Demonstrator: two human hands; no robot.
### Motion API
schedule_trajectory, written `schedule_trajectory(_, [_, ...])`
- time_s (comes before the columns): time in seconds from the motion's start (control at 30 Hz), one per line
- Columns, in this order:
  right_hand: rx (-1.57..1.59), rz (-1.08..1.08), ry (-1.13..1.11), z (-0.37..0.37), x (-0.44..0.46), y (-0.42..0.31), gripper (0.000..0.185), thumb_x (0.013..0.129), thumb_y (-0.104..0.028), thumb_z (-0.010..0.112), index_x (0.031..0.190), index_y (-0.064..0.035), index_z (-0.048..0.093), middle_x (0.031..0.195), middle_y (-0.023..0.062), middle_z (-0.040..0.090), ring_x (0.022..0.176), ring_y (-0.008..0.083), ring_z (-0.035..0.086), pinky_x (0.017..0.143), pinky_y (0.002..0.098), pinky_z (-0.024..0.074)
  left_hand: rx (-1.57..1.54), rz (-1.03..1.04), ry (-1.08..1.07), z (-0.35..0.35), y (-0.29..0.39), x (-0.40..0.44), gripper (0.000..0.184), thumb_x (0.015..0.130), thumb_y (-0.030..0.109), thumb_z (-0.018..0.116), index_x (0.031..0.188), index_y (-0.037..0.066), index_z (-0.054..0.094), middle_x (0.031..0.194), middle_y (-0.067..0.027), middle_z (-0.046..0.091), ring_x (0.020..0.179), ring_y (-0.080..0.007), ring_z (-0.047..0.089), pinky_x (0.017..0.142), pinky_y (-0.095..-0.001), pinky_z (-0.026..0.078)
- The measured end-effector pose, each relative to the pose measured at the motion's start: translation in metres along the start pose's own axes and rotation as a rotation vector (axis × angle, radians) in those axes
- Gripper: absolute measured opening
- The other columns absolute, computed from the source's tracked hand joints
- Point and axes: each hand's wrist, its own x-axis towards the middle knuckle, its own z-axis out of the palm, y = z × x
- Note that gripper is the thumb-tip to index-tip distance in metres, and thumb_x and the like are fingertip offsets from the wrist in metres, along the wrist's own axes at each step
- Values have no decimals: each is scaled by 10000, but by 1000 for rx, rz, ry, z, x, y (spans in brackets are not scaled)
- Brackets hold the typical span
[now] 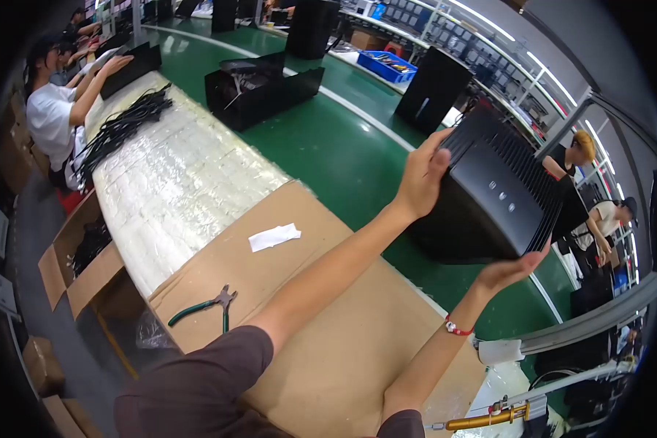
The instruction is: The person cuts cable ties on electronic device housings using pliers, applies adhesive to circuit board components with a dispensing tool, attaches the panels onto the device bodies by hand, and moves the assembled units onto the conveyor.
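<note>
1. Black computer case, one: we see it between both hands, over the green surface, beyond the cardboard sheet; contact underneath we cannot tell.
2. Left hand: gripping the upper-left corner. Right hand: gripping the lower end.
3. Progress: we judge the two-handed hold made and the visible outer panels fitted; release not yet made.
4. Orientation: smooth panel facing up towards us, its longer side running from left hand to right; the case's overall long axis, foreshortened, we cannot tell.

Marks on blk case too sm. to ID.
</note>
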Motion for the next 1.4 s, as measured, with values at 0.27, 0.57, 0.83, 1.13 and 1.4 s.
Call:
schedule_trajectory(0.27, [-111,393,-10,6,-29,92,697,1010,-480,301,1379,111,278,1430,254,338,1309,304,366,1104,361,252,160,-285,-152,3,-88,-45,563,956,342,488,1380,-4,358,1363,-227,443,1262,-352,429,1072,-386,307])
schedule_trajectory(0.57, [274,652,-97,-5,-54,137,598,1016,-414,299,1424,22,311,1451,149,374,1308,259,400,1100,353,296,359,-381,-195,15,-118,-67,714,879,287,614,1414,-28,260,1399,-268,374,1318,-391,349,1088,-410,301])
schedule_trajectory(0.83, [-306,307,53,17,-37,74,456,1009,-261,340,1332,56,392,1341,200,445,1199,281,467,1034,400,369,622,-345,-690,-50,-50,-13,390,895,316,571,1178,49,556,1206,-139,564,1131,-338,518,931,-406,436])
schedule_trajectory(1.13, [403,685,-692,202,-202,-33,426,1008,-279,396,1322,8,372,1234,147,469,1044,213,550,905,336,446,365,15,135,-368,43,70,405,943,215,521,569,68,469,544,53,421,493,-61,385,440,-276,306])
schedule_trajectory(1.4, [209,1027,-876,454,-300,-6,591,997,-484,305,1336,-9,400,1151,116,528,982,219,528,847,370,453,792,1,618,-593,-64,101,442,931,372,561,1121,-23,508,1025,-88,565,881,-198,554,823,-337,452])
